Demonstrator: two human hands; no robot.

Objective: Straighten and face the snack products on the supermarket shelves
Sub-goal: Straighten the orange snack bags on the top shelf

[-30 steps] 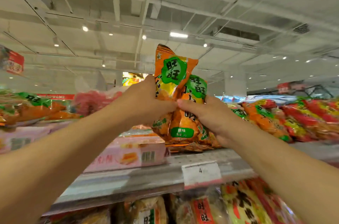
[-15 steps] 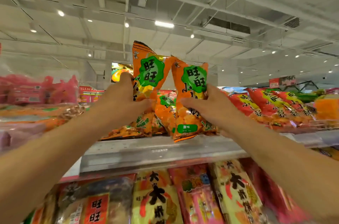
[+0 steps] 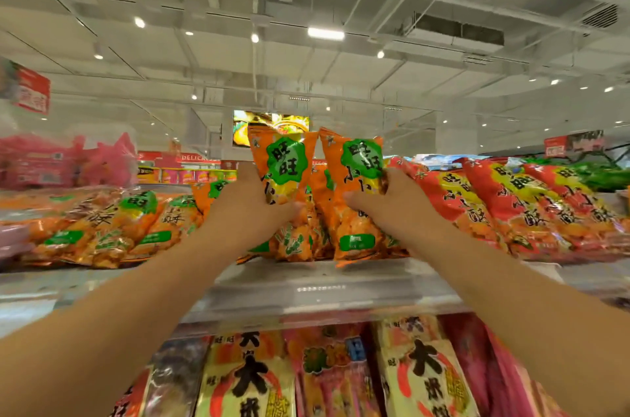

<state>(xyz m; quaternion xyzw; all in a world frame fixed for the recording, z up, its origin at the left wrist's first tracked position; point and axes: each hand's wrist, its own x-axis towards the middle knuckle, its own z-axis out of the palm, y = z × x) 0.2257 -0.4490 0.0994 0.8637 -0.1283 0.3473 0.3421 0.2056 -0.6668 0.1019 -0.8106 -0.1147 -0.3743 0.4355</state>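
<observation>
I've got one bag per hand on the top shelf (image 3: 317, 283). Left hand (image 3: 249, 208) grips the left orange bag (image 3: 281, 177), right hand (image 3: 392, 205) grips the right orange bag (image 3: 356, 191). Both bags upright, faces toward me, side by side, bottoms at the shelf's front edge. Orange bags (image 3: 112, 229) lie flat to the left, red bags (image 3: 511, 201) lean to the right.
</observation>
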